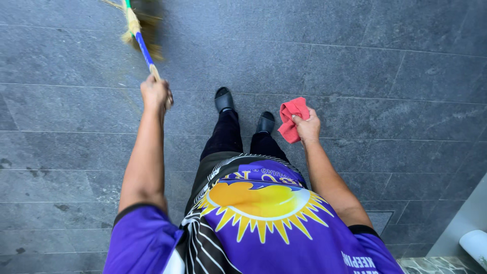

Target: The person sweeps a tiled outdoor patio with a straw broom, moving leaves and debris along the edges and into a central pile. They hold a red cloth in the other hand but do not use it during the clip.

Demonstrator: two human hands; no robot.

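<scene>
Head view
Left hand [154,94]: fingers clenched around the broom [138,31] handle, far left of the scene.
Broom: blue handle slanting away, straw bristles blurred at the top edge.
Right hand [307,127]: fingers grasping a red cloth [291,117] (bunched), right of the black shoes [223,99].
Floor [385,76]: dark grey stone tiles.

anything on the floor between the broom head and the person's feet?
Nothing visible. The left hand grips the broom, its bristles over grey floor tiles; the tiles between them and the black shoes look bare. The right hand holds a red cloth off to the side.
</scene>
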